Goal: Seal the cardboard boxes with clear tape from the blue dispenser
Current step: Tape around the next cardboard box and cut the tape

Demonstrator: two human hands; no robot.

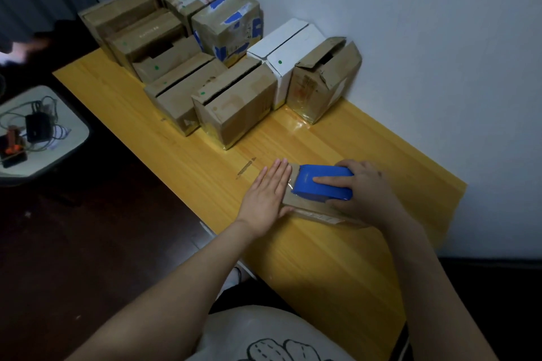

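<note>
Head-cam view, looking down at a yellow wood table (322, 258). A flat cardboard box (302, 204) lies near the person, w/ the blue dispenser (322, 183) resting on top of it. The R hand (366, 190) grips the dispenser: fingers curled round its right end, index finger stretched along the top. The L hand (268, 193) lies flat on the flat box's left end, fingers straight and together, holding nothing, just pressing down. A glint of clear tape (290, 184) shows at the dispenser's left lip, right by the L fingertips.

Handling, as a judgement: the flat box looks thin and light, prob. quick to skid on the glossy tabletop, so it wants a flat palm pinning it while tape is pulled. The card seems stiff but would dent under hard pressure. The dispenser is rigid plastic, best held across its body, as here; the cutter edge isn't visible.

Behind the flat box, against the wall (410, 38), stands a crowd of brown boxes (234, 108), several w/ open slits btw top flaps, plus white boxes (289, 58) and a torn-flap box (325, 76). All sit well apart from the flat box and don't look to block the taping. Far left of the flat box, off the table, is a pale side table (73, 123) w/ a black charger (36, 126) and cables.
</note>
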